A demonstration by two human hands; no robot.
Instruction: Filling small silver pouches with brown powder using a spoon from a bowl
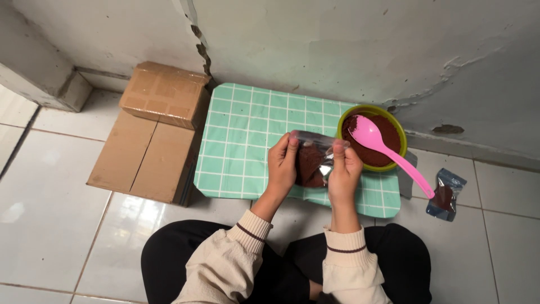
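My left hand [282, 164] and my right hand [344, 169] both pinch the top edge of a small clear pouch [313, 162] partly filled with dark brown powder. I hold it above the green checked mat [242, 141]. Just to the right stands a green bowl [398, 130] of the same brown powder. A pink plastic spoon [388, 152] rests in the bowl, its handle sticking out toward the lower right.
A filled, sealed pouch [446, 195] lies on the white tiled floor at the right. Two cardboard boxes [151, 129] sit left of the mat, against a cracked wall [337, 45]. My crossed legs in black trousers [169, 253] fill the bottom.
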